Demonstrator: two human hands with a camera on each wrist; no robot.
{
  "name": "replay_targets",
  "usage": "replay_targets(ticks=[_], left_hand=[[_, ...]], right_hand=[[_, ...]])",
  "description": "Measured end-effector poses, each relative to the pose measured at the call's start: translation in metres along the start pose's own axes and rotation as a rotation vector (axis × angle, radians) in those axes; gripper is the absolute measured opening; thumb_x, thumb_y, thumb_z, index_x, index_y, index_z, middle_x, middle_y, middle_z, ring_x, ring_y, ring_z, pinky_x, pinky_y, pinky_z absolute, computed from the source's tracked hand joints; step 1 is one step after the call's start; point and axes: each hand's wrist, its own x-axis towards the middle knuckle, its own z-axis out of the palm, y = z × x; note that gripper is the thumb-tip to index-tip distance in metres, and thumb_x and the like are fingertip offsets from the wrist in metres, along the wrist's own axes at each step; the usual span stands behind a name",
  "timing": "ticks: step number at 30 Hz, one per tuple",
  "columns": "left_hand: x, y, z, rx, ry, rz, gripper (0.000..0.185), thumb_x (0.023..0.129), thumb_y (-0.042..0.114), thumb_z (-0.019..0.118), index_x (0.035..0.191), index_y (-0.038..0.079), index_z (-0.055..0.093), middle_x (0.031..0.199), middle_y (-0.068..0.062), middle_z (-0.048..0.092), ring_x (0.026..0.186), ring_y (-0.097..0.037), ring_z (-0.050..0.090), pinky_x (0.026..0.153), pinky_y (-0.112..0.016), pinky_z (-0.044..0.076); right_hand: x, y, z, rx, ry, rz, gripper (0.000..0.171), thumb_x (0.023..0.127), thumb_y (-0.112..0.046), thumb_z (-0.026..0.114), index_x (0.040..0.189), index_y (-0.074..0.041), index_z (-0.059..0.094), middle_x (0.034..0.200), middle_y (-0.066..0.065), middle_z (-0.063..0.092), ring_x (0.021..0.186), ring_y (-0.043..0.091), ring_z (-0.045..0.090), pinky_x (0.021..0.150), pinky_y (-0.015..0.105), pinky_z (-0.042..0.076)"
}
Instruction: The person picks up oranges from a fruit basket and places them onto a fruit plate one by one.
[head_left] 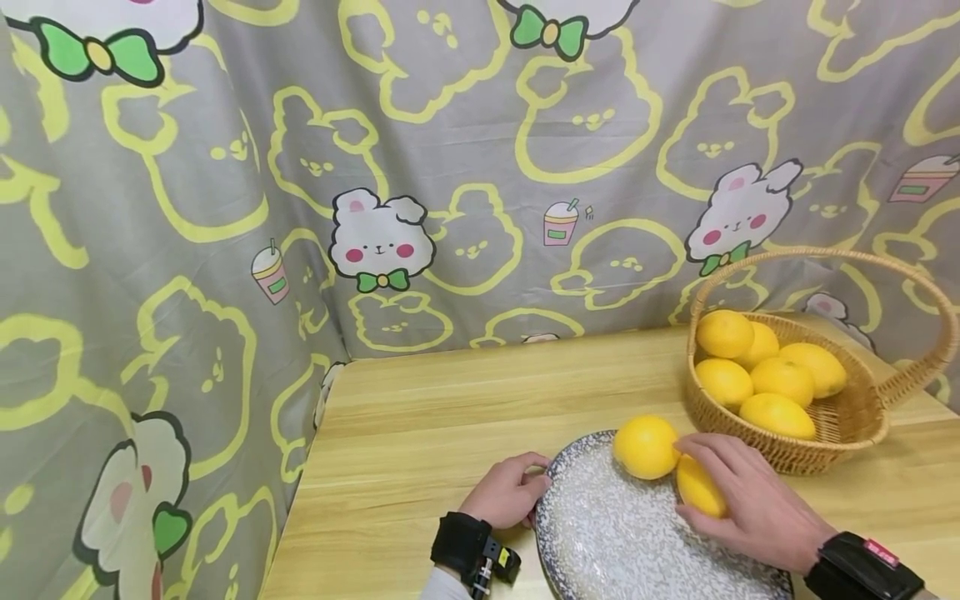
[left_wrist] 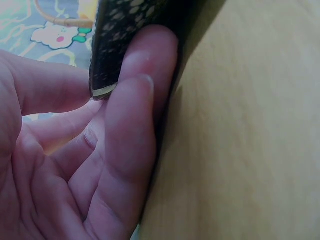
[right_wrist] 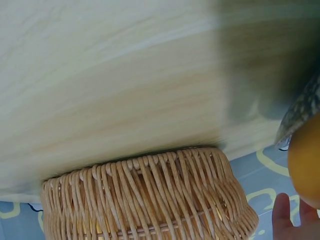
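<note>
Left hand (head_left: 504,493) curled on the rim of the speckled plate (head_left: 600,533), fingers pinching its edge. Right hand (head_left: 750,500) grips a lemon (head_left: 699,487) on the plate, touching a second lemon (head_left: 645,447). Basket (head_left: 847,421) just beside on desk (head_left: 420,433).

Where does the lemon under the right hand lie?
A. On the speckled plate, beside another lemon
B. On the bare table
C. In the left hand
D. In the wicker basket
A. In the head view the right hand grips a lemon on the speckled plate, next to a second lemon; the wicker basket stands behind.
</note>
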Motion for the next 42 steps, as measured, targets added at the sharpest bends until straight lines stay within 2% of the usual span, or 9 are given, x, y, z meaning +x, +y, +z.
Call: replay_targets(ticks=[7,10,15,18,22,23,28,38,42], left_hand=[[0.001,-0.001,0.000,-0.002,-0.004,-0.001,0.036,0.107,0.024,0.056,0.141,0.013,0.061,0.064,0.004,0.065,0.050,-0.010,0.058,0.049,-0.024,0.048],[0.001,-0.002,0.000,-0.002,-0.003,0.002,0.036,0.107,0.024,0.056,0.141,0.013,0.061,0.064,0.004,0.065,0.049,-0.010,0.058,0.049,-0.024,0.048],[0.001,-0.002,0.000,-0.006,-0.003,0.000,0.036,0.107,0.024,0.056,0.141,0.013,0.061,0.062,0.005,0.064,0.049,-0.009,0.057,0.049,-0.024,0.048],[0.001,-0.002,0.000,-0.010,-0.001,-0.004,0.036,0.107,0.023,0.056,0.140,0.012,0.061,0.063,0.005,0.063,0.049,-0.009,0.057,0.049,-0.024,0.048],[0.001,-0.002,0.000,-0.006,-0.003,-0.005,0.036,0.107,0.024,0.056,0.141,0.013,0.061,0.062,0.005,0.063,0.049,-0.009,0.057,0.049,-0.024,0.048],[0.001,-0.002,0.000,-0.005,-0.004,-0.005,0.037,0.107,0.024,0.056,0.141,0.013,0.061,0.062,0.005,0.063,0.049,-0.009,0.057,0.049,-0.024,0.048],[0.001,-0.003,0.000,-0.001,-0.004,-0.008,0.037,0.107,0.024,0.056,0.141,0.013,0.061,0.061,0.005,0.062,0.049,-0.009,0.057,0.049,-0.024,0.047],[0.001,-0.002,-0.001,-0.012,-0.006,-0.008,0.035,0.107,0.024,0.056,0.140,0.013,0.062,0.063,0.004,0.065,0.050,-0.010,0.059,0.050,-0.025,0.050],[0.001,0.000,-0.002,-0.014,-0.009,-0.005,0.036,0.107,0.024,0.055,0.141,0.012,0.061,0.062,0.003,0.065,0.050,-0.010,0.059,0.050,-0.024,0.049]], right_hand=[[-0.001,0.002,-0.003,0.021,-0.004,-0.009,0.071,0.071,-0.035,0.092,0.133,-0.017,0.063,0.131,0.002,0.062,0.119,0.017,0.051,0.101,0.033,0.031],[0.000,0.003,-0.006,0.028,-0.027,0.019,0.062,0.079,-0.033,0.089,0.134,-0.019,0.063,0.133,0.002,0.061,0.123,0.019,0.050,0.108,0.026,0.027],[0.000,0.006,-0.009,0.031,-0.050,0.046,0.052,0.087,-0.030,0.083,0.134,-0.018,0.062,0.136,0.004,0.059,0.128,0.023,0.046,0.121,0.011,0.009],[0.002,0.010,-0.012,0.044,-0.056,0.054,0.052,0.089,-0.029,0.081,0.136,-0.019,0.061,0.136,0.005,0.059,0.129,0.023,0.046,0.123,0.022,0.018],[0.004,0.016,-0.018,0.042,-0.045,0.071,0.052,0.089,-0.027,0.081,0.137,-0.021,0.061,0.135,0.005,0.060,0.124,0.023,0.049,0.106,0.039,0.033],[0.005,0.019,-0.019,0.040,-0.034,0.071,0.051,0.089,-0.026,0.081,0.136,-0.020,0.061,0.134,0.005,0.060,0.123,0.023,0.049,0.102,0.041,0.034],[0.009,0.034,-0.026,0.037,0.024,0.088,0.051,0.086,-0.022,0.083,0.132,-0.013,0.063,0.132,0.010,0.060,0.119,0.028,0.050,0.104,0.035,0.028],[0.009,0.073,-0.034,0.050,-0.015,0.277,0.048,0.095,-0.028,0.074,0.133,-0.005,0.057,0.132,0.026,0.055,0.116,0.047,0.047,0.089,0.065,0.030],[0.007,0.084,-0.035,0.029,-0.017,0.305,0.050,0.096,-0.029,0.073,0.133,0.000,0.055,0.131,0.030,0.055,0.116,0.049,0.047,0.094,0.068,0.029]])
